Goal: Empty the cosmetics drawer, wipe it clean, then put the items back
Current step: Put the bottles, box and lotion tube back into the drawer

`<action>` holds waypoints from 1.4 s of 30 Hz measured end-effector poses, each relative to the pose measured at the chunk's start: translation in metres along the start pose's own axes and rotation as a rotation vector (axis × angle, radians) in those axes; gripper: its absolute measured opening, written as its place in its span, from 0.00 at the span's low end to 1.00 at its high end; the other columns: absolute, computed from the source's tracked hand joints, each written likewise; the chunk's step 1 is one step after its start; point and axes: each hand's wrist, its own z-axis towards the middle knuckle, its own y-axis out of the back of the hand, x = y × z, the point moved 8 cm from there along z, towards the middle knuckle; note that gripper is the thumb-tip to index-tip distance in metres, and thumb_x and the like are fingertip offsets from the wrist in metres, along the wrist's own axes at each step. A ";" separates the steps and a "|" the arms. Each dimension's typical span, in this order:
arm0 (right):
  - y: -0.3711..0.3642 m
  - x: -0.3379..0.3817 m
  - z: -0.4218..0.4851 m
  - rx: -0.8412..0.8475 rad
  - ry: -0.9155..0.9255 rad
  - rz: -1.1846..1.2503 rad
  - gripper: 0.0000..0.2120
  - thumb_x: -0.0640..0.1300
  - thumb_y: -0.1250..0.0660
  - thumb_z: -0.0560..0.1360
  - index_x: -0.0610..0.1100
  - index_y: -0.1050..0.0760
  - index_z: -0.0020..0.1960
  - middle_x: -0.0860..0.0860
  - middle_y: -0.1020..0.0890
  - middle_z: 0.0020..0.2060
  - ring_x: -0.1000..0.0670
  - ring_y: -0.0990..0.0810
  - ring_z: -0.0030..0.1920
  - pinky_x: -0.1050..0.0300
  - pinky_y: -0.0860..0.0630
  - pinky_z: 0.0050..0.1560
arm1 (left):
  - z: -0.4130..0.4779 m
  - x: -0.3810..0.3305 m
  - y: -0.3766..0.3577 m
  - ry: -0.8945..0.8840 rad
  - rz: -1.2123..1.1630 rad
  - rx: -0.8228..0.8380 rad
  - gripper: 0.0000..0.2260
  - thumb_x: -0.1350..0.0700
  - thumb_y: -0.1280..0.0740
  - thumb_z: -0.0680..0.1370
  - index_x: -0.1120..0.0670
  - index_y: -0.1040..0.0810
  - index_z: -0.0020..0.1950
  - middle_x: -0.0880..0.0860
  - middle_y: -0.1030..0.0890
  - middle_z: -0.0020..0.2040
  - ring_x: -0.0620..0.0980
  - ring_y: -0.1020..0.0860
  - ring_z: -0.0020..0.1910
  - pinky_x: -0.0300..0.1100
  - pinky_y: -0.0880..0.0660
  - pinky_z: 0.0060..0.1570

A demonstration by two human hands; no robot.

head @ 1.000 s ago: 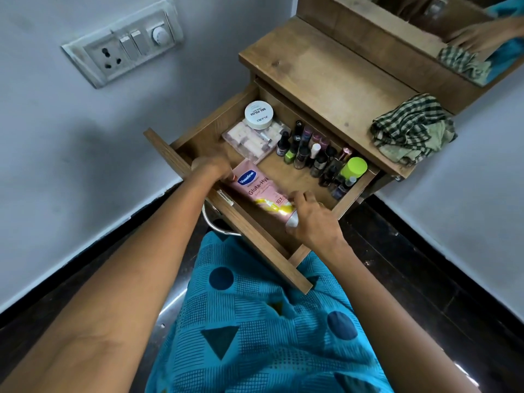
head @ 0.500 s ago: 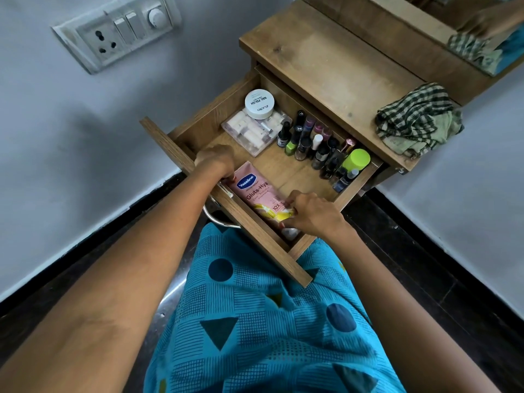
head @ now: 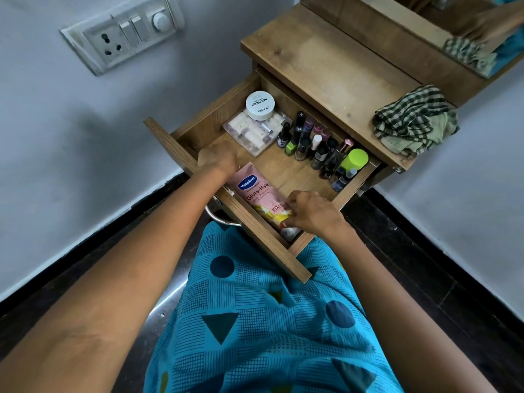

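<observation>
The wooden drawer (head: pixel 167 140) stands pulled out over my lap. A pink Vaseline tube (head: pixel 256 191) lies along the inside of its front panel. My right hand (head: pixel 312 212) is closed on the tube's yellow cap end. My left hand (head: pixel 217 158) is curled inside the drawer beside the tube's crimped end, and I see nothing in it. Further back a white nail polish jar (head: pixel 260 105) sits on a clear box (head: pixel 249 131). Several small bottles (head: pixel 312 146) and a lime-green cap (head: pixel 354 159) line the right side.
A checked cloth (head: pixel 414 120) lies bunched on the wooden tabletop (head: pixel 320 66) at the right. A mirror (head: pixel 467 32) stands behind it. A switch plate (head: pixel 122 35) is on the wall at left. The drawer's metal handle (head: pixel 215 217) hangs just above my knees.
My right hand has slid down the tube and closed on its cap end. My left hand has stayed by the tube's upper end. The view has shifted slightly.
</observation>
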 end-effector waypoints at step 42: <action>-0.042 0.118 -0.010 -0.648 0.259 -0.336 0.15 0.45 0.19 0.48 0.46 0.20 0.32 0.53 0.20 0.27 0.59 0.23 0.24 0.67 0.30 0.20 | -0.078 0.050 -0.045 -0.498 -0.178 -0.341 0.16 0.70 0.29 0.65 0.59 0.19 0.50 0.55 0.18 0.48 0.56 0.23 0.53 0.49 0.20 0.45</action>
